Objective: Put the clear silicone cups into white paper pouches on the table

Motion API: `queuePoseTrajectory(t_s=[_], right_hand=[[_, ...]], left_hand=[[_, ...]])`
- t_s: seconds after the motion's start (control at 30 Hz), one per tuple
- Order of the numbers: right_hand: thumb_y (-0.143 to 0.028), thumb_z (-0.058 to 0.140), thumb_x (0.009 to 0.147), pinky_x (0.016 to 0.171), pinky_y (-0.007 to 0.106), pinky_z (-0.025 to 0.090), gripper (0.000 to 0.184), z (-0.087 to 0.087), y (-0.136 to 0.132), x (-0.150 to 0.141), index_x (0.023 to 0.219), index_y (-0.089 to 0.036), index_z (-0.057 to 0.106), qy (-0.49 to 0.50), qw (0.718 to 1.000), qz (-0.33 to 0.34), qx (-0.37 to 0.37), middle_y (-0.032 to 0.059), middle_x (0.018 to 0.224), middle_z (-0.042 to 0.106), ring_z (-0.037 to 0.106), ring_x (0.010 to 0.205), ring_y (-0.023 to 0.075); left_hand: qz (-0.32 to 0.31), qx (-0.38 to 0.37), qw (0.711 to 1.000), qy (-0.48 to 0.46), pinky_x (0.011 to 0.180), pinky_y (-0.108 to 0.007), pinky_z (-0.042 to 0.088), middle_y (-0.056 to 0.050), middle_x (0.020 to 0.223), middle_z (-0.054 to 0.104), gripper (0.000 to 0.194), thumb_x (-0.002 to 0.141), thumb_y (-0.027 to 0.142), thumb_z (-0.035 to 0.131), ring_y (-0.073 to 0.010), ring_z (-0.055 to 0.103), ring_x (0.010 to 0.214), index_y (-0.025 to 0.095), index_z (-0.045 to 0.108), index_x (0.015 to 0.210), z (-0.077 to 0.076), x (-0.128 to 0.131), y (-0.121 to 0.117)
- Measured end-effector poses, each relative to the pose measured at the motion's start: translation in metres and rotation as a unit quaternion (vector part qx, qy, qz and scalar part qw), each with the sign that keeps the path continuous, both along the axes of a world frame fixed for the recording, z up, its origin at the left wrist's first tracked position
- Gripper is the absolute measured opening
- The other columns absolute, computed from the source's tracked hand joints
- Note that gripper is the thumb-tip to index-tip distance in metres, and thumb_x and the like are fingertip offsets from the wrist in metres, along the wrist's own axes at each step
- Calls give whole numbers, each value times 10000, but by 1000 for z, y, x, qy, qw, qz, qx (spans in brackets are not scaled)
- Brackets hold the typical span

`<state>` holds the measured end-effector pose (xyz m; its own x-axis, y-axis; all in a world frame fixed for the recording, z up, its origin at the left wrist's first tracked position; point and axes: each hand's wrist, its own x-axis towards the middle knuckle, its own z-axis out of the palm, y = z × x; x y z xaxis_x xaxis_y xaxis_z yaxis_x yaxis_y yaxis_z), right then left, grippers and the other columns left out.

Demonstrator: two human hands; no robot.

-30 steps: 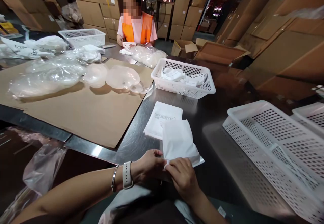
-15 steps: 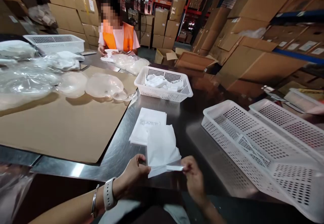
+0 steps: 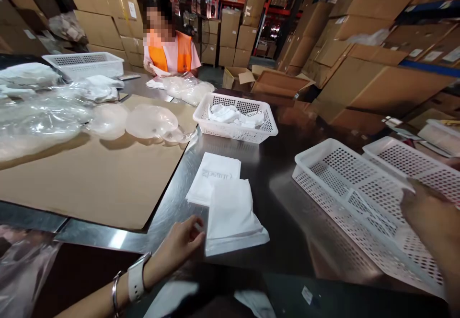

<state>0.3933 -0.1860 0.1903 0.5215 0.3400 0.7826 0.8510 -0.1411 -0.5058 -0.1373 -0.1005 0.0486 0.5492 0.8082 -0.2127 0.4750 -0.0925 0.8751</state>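
Observation:
A flat white bag [image 3: 230,215] lies on the metal table in front of me, its near edge folded over. It overlaps a stack of similar white sheets or bags [image 3: 210,176] with faint lettering showing through. My left hand [image 3: 187,236] is just left of the bag, fingers loosely curled and slightly apart, holding nothing visible. Off to the right, my right hand [image 3: 431,217] is over the long white perforated basket [image 3: 323,183] and a second such basket [image 3: 398,157] behind it. That hand is blurred, and its fingertips are mostly hidden.
A smaller basket [image 3: 233,133] holds white items, one printed "beauty". Brown cardboard [image 3: 108,183] covers the table's left, with translucent rounded pieces [image 3: 151,121] and plastic bags on it. Across the table sits a person in an orange vest [image 3: 185,52]. Cartons [image 3: 388,88] are stacked behind.
Both hands have let go of the white bag's near edge, which now lies flat. My right hand has moved far right to the baskets; my left has drawn back slightly left.

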Motion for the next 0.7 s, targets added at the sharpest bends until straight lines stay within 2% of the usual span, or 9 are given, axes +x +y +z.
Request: queuePoseTrajectory(t_s=[0.07,0.1,0.17,0.2,0.23,0.3,0.37,0.57,0.7], right_hand=[[-303,653,844,703,450,450,184,-21,3,-38,859,-153,759,-182,978,54,-88,223,1003,695,643,1016,300],[-262,593,887,785,433,475,194,-33,7,-64,925,-153,750,-271,944,148,-118,194,1022,699,644,1026,278],[-123,512,918,914,403,493,258,-61,17,-119,1051,-227,706,-407,817,355,-202,100,1114,689,635,1067,221],[-53,460,923,962,401,488,348,-75,23,-145,1099,-265,672,-451,760,413,-220,57,1175,667,615,1105,188],[-66,480,925,970,396,496,333,-87,29,-168,1118,-278,648,-491,719,454,-188,34,1178,666,609,1113,171],[-119,548,916,996,419,488,229,-106,34,-199,1064,-262,649,-503,710,482,-103,14,1082,701,610,1107,172],[-121,534,921,1033,423,464,197,-119,30,-212,1020,-235,660,-492,729,472,-60,2,995,718,611,1105,170],[-35,334,955,1135,343,359,393,-142,-33,-211,1088,-189,670,-480,782,371,-143,9,1099,701,597,1127,130],[-65,589,865,1019,329,493,303,-146,-58,-209,1029,-311,655,-418,826,362,-106,-35,1005,725,662,997,130]], left_hand=[[-40,202,978,38,826,-383,509,-101,1039,686,281,853,161,519,-270,655,945,195,590,1124,0,-3,9],[-82,295,951,52,956,-433,456,-114,1223,619,391,854,114,496,-295,585,1124,214,560,1227,0,-2,16],[-188,431,879,76,1120,-510,271,-97,1463,410,581,851,30,441,-300,352,1362,263,438,1384,3,8,32],[-239,471,845,85,1149,-528,195,-82,1511,335,639,854,9,425,-286,261,1409,283,372,1429,5,15,42],[-281,496,816,92,1161,-530,152,-73,1529,300,664,861,5,422,-270,213,1427,295,328,1451,6,24,52],[-343,517,779,95,1173,-514,118,-63,1538,282,653,873,41,453,-250,181,1437,296,312,1458,8,42,70],[-383,513,763,89,1175,-506,107,-69,1527,307,607,877,100,498,-252,206,1429,284,354,1438,6,56,85],[-382,473,790,78,1162,-538,120,-121,1472,396,577,881,182,515,-284,302,1388,216,371,1438,-6,66,94],[-396,476,783,63,1164,-560,104,-122,1483,375,564,899,127,472,-275,254,1412,242,365,1440,-7,63,83]])
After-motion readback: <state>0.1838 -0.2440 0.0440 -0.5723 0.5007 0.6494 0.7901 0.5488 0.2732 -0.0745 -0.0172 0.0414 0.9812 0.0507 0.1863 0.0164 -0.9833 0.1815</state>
